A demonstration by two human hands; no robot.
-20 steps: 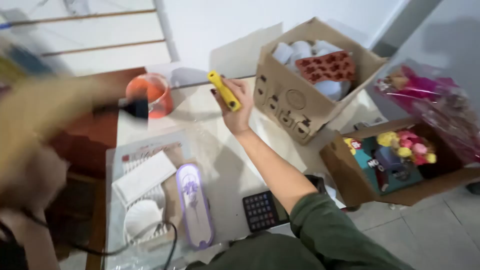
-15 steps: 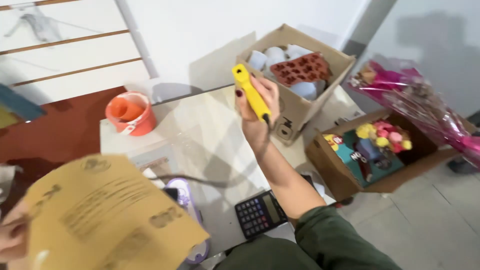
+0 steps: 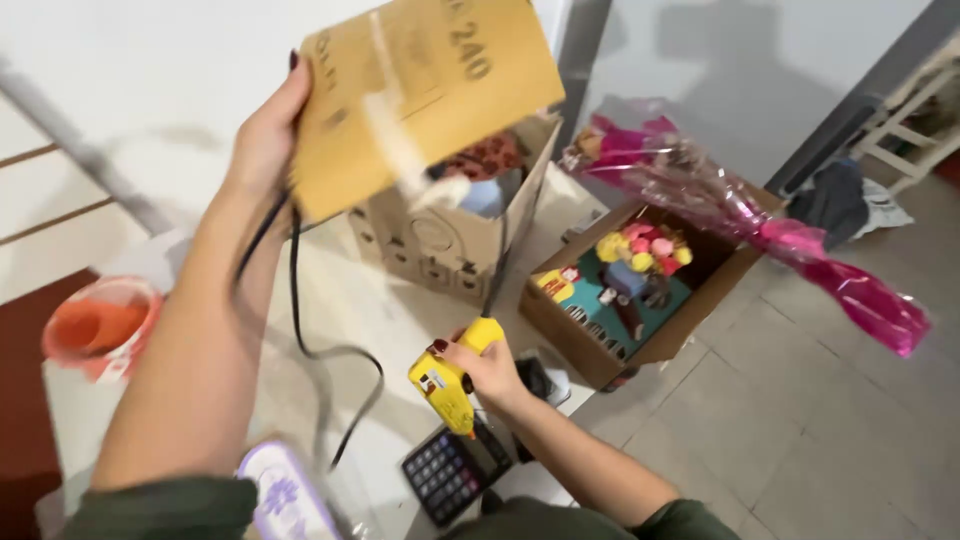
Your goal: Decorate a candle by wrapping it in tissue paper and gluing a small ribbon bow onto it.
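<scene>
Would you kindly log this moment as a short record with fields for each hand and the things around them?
left hand: raised, gripping a tan cardboard sheet by its edge
right hand: wrapped around a yellow glue gun, low over the table
cord: black, trailing along the left forearm
calculator: dark, just under the glue gun
open cardboard box: behind, partly hidden by the sheet
second box: on the floor, holding colourful items
orange cup: far left on the table
</scene>
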